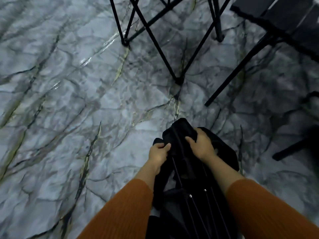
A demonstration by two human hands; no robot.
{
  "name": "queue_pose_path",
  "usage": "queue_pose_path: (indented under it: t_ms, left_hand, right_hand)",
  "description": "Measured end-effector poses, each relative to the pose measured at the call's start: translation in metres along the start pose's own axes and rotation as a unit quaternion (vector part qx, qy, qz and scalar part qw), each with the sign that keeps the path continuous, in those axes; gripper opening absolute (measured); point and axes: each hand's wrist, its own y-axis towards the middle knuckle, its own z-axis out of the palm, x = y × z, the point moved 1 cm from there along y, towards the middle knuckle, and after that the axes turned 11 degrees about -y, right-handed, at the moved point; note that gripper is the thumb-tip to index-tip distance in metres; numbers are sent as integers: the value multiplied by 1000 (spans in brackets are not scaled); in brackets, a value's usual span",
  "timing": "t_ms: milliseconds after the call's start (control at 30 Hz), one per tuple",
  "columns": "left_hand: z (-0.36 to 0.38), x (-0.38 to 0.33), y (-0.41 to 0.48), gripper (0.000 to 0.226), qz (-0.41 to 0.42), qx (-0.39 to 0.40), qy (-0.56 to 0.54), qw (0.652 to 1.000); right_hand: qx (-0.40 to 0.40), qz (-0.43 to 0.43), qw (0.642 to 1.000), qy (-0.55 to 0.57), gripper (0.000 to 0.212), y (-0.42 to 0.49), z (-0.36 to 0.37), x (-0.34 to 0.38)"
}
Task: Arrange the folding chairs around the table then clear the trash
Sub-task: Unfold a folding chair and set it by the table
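Folded chair [183, 135]: matt black cloth, thin metal rods; floor [69, 100]: glossy grey marble look; sleeves [120, 213]: ribbed orange knit

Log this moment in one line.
left hand: grips folded chair fabric | right hand: grips same fabric | chair: not yet unfolded | ahead: open frame legs, table

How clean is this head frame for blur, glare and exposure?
Head view: dim overall; the marble floor is streaked by motion blur, worst toward the left edge, with a glare streak near the standing chair legs; left hand and right hand gripping the folded chair are fairly sharp; the dark furniture at right loses detail in shadow.
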Motion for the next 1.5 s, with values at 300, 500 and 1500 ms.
queue_pose_path:
  t_ms: [300, 500, 1500]
  left_hand:
    - [6, 1, 0, 6, -42, 47, -127, 990]
    - [5, -13, -65, 22, -11, 28, -118, 993]
    - [1, -206, -626, 17, 367, 244, 317, 840]
  right_hand:
    - [37, 88, 995, 34, 36, 35, 3, -8]
    - [42, 66, 987, 142, 27, -24, -49, 10]
    - [-277, 105, 937, 186, 29, -609, -405, 35]
